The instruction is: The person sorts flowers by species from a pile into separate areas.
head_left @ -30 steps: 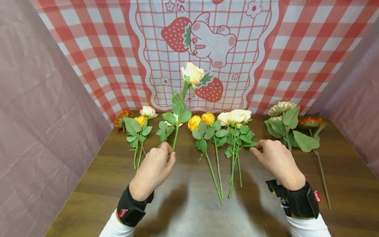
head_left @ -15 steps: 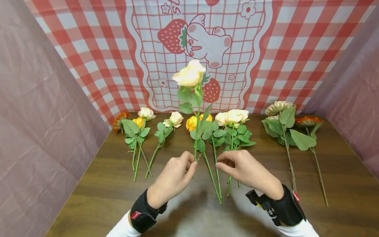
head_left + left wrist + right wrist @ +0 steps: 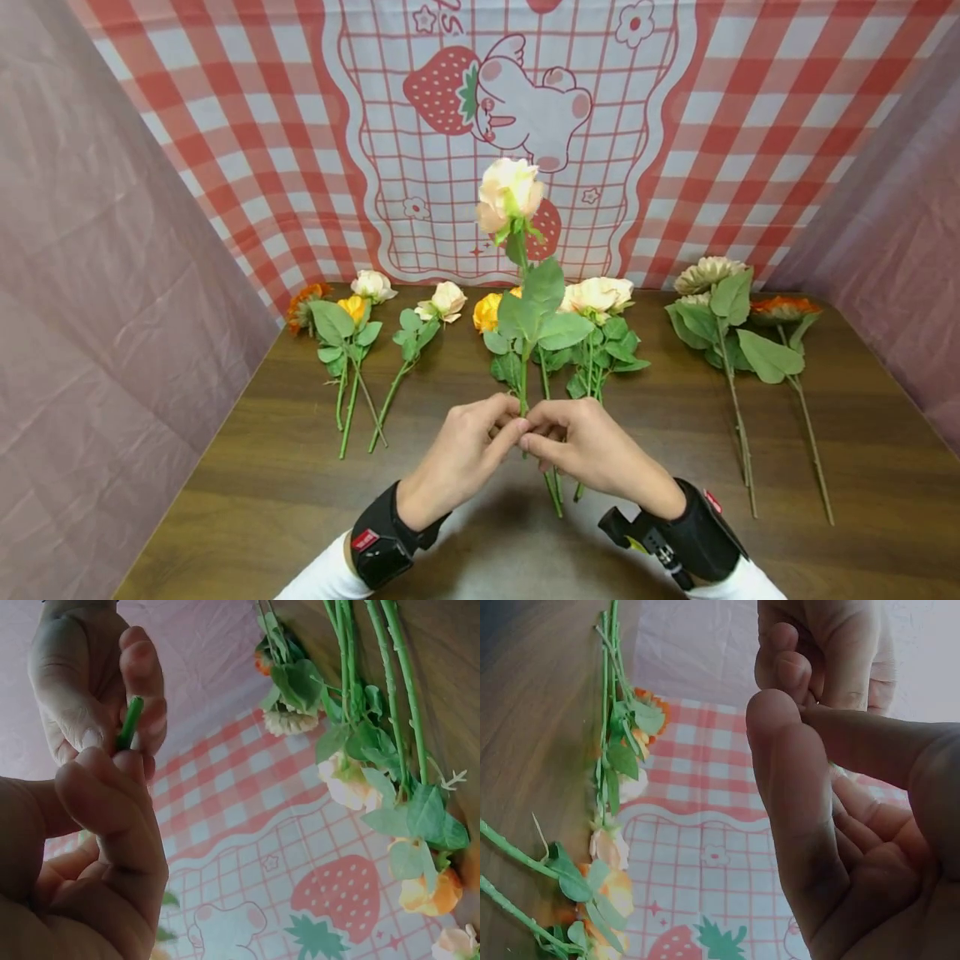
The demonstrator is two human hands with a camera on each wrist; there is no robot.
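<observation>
A long-stemmed cream-peach rose (image 3: 510, 196) stands upright in front of me, with broad green leaves (image 3: 542, 287) along its stem. Low on that stem, my left hand (image 3: 467, 435) pinches it between thumb and fingers. My right hand (image 3: 592, 442) meets it there, its thumb and fingertips closed on the stem and touching the left fingertips. The cut green stem end (image 3: 131, 724) pokes out beside the right hand's fingers in the left wrist view. In the right wrist view, the fingers of my right hand (image 3: 832, 817) hide the stem.
On the wooden table (image 3: 247, 500) lie yellow roses (image 3: 487, 312) and cream roses (image 3: 597, 297) behind my hands. A single cream rose (image 3: 446, 302) and a mixed bunch with an orange flower (image 3: 306, 307) lie left. Longer white flowers (image 3: 711, 273) and an orange bloom (image 3: 783, 308) lie right.
The left hand has carried the rose rightward to the middle, turning its bloom. The right hand has come in from the right, and its fingers have closed on the stem.
</observation>
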